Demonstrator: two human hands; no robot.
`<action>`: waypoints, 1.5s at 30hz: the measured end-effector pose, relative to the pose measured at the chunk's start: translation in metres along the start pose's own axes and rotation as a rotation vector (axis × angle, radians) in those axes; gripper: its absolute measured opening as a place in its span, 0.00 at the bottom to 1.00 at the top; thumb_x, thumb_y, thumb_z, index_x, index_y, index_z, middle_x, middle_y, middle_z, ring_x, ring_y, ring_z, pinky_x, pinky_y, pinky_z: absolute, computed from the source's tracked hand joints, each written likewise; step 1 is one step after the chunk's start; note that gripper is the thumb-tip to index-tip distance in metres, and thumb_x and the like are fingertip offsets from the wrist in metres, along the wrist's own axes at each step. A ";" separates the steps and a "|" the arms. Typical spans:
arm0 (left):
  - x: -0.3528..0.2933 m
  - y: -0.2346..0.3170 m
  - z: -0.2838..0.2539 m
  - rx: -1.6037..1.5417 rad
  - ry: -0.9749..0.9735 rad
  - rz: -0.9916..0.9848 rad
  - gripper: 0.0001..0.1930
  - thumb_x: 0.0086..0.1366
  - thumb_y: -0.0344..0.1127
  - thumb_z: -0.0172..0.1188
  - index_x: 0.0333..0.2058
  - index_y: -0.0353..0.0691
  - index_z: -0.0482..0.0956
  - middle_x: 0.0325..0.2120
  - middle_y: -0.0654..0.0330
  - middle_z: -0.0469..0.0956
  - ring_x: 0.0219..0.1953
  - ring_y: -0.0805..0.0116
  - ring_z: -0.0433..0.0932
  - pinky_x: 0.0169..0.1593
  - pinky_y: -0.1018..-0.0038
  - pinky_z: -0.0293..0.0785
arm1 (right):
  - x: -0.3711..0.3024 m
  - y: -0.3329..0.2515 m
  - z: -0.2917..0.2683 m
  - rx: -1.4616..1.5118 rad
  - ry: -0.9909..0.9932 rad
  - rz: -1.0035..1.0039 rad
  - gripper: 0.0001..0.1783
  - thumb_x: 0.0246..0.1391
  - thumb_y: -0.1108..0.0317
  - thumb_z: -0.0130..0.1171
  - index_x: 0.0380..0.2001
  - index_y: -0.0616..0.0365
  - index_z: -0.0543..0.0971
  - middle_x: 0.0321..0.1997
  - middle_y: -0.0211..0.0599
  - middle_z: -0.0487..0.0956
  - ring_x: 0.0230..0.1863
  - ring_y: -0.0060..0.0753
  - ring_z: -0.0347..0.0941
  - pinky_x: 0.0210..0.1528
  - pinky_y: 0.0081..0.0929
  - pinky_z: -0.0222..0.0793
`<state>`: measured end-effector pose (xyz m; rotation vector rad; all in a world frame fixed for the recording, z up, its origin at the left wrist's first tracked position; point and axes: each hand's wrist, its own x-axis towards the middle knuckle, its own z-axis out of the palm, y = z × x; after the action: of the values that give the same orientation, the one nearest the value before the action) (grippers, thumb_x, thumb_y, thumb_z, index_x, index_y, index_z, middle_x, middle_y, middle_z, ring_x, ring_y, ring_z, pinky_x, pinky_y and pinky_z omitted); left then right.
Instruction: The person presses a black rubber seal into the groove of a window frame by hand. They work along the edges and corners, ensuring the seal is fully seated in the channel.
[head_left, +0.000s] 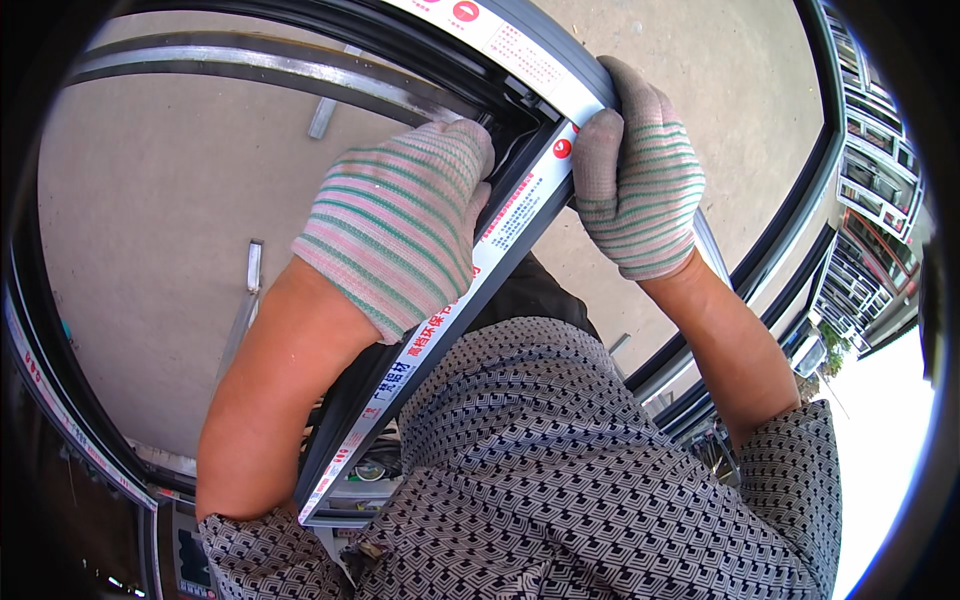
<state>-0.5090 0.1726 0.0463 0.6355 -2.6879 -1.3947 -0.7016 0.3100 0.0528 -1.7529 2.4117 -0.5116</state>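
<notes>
A dark metal window frame [522,212], covered with white printed protective film, has one corner in front of me. My right hand [645,170], in a pink and green striped knitted glove with a grey palm, is wrapped round the outside of that corner. Its thumb lies on the near side and its fingers go over the top. My left hand [400,215], in a matching glove, is closed on the inner side of the corner, against the frame member. Its fingertips curl away from view, and what they grip is hidden.
Across the frame's opening at the upper left runs a silvery metal bar [260,62]. Short metal pieces [254,265] are seen through the opening against the pale concrete floor [150,250]. Another dark frame edge [790,240] bends along the right, with several stacked frames [878,170] beyond.
</notes>
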 end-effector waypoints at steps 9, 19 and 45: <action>-0.009 -0.011 0.000 -0.446 -0.068 -0.240 0.07 0.68 0.30 0.62 0.41 0.33 0.80 0.30 0.56 0.80 0.35 0.68 0.79 0.45 0.70 0.77 | 0.001 -0.003 -0.003 -0.023 -0.006 -0.032 0.26 0.72 0.61 0.48 0.60 0.76 0.72 0.42 0.58 0.81 0.36 0.40 0.85 0.40 0.31 0.85; -0.011 -0.013 0.004 -0.549 -0.030 -0.247 0.07 0.69 0.30 0.62 0.42 0.33 0.81 0.31 0.57 0.81 0.35 0.69 0.79 0.45 0.71 0.77 | 0.001 -0.006 -0.003 -0.068 0.000 -0.054 0.26 0.73 0.62 0.47 0.62 0.76 0.71 0.43 0.60 0.81 0.39 0.42 0.85 0.42 0.32 0.84; -0.013 0.008 0.015 -0.371 0.007 -0.370 0.19 0.72 0.39 0.61 0.51 0.27 0.82 0.37 0.47 0.86 0.38 0.63 0.86 0.45 0.69 0.82 | 0.004 0.001 0.000 0.001 0.026 0.039 0.23 0.64 0.67 0.53 0.56 0.75 0.75 0.40 0.62 0.81 0.40 0.56 0.80 0.47 0.45 0.78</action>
<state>-0.5033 0.1929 0.0457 1.1264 -2.2847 -1.9024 -0.7035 0.3067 0.0533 -1.7055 2.4569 -0.5345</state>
